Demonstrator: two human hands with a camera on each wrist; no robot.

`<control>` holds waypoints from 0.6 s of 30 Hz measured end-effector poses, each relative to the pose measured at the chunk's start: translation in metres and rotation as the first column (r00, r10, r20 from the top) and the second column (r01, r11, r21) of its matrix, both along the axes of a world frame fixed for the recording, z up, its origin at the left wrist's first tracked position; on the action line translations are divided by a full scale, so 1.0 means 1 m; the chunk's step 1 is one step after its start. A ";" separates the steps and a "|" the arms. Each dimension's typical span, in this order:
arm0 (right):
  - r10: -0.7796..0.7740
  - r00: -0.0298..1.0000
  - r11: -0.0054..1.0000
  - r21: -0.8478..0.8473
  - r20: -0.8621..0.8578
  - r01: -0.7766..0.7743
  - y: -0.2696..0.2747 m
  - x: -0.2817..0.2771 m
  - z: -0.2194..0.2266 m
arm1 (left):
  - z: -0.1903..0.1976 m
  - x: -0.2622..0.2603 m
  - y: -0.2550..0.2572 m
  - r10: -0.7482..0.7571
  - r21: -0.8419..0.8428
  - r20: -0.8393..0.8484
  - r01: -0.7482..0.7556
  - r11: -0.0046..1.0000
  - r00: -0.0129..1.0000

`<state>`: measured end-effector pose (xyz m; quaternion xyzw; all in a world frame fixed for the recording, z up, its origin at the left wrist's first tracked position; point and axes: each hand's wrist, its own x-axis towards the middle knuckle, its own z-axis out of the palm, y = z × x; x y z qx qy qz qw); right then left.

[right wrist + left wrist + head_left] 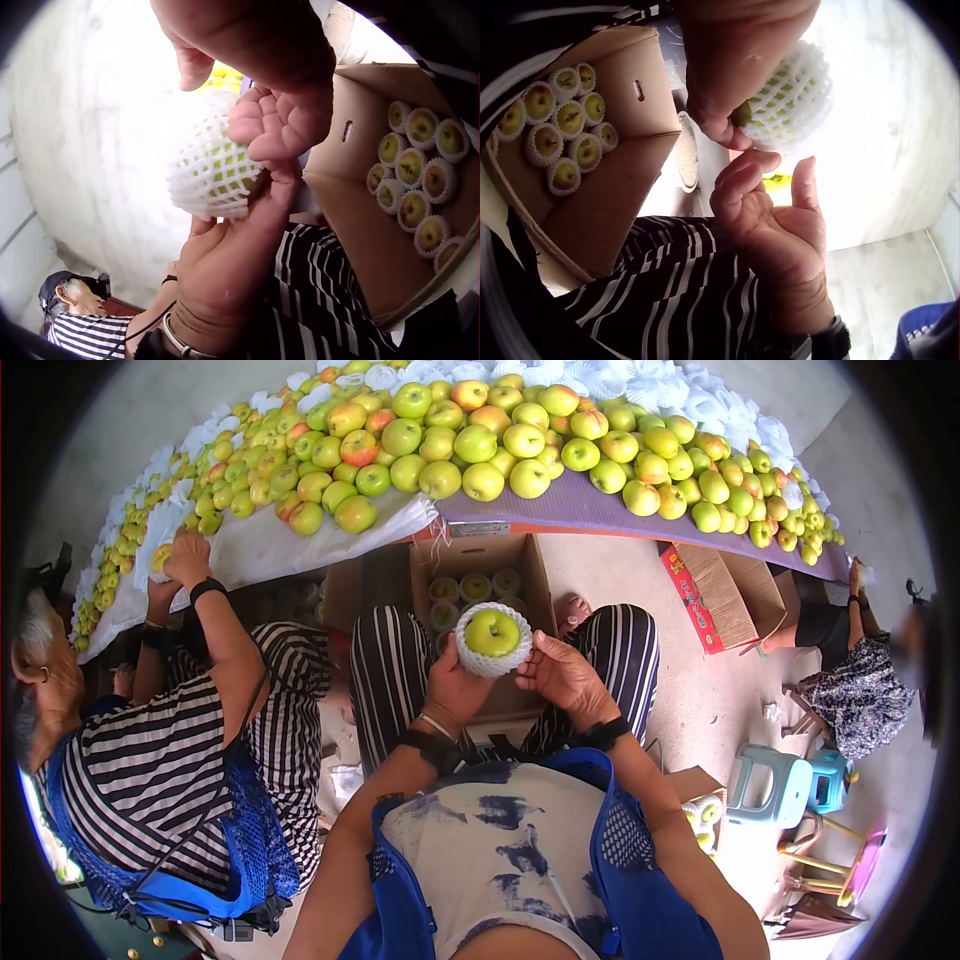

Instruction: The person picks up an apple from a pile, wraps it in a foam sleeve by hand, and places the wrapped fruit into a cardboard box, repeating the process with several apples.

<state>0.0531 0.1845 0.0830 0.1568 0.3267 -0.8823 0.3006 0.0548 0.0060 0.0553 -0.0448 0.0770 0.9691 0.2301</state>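
A green apple (492, 628) sits stem up in a white foam net sleeve (488, 662), in front of my chest in the head view. My left hand (455, 688) holds it from the left and below, with the fingers round the netted side. My right hand (568, 678) is at the sleeve's right edge, fingers loosely bent and fingertips right at the net. In the left wrist view the thumb of the right hand (784, 240) stands apart from the fingers. The right wrist view shows the net (214, 172) stretched over the apple's lower side, resting in my left hand (232, 262).
Below my hands stands a cardboard box (530, 555) with several netted apples (411, 166). A long heap of apples (475, 443) lies on the table ahead, foam nets behind it. A person in stripes (150, 760) sits at left. Stools (770, 785) and another box (720, 595) are at right.
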 end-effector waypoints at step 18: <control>-0.061 0.998 0.987 -0.149 0.007 0.062 0.002 -0.002 -0.009 | 0.000 -0.001 0.001 -0.020 0.076 -0.007 0.020 0.997 1.000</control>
